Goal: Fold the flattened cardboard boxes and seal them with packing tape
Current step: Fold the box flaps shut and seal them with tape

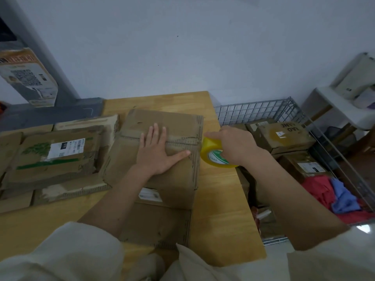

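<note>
A pale wall is closing off the back of the room, and a wooden bench (219,201) is carrying the work; off its right edge a wire basket (284,106) is holding sealed cartons and some red and blue cloth. Flattened boxes (54,157) are lying stacked along the bench's left side. The folded box (162,138) is sitting toward the right edge, flaps closed along a centre seam. The left hand (157,153) is lying flat on that seam, fingers straight and spread, pressing the flaps down. The right hand (233,145) is gripping the yellow roll of packing tape (213,157) at the box's right edge, fingers curled over it.

The cardboard looks worn and light — stiff enough to hold shape, yet likely to spring open unless the seam is held. The tape roll looks rigid, best held around its rim — the smooth bench may let the box slide.
</note>
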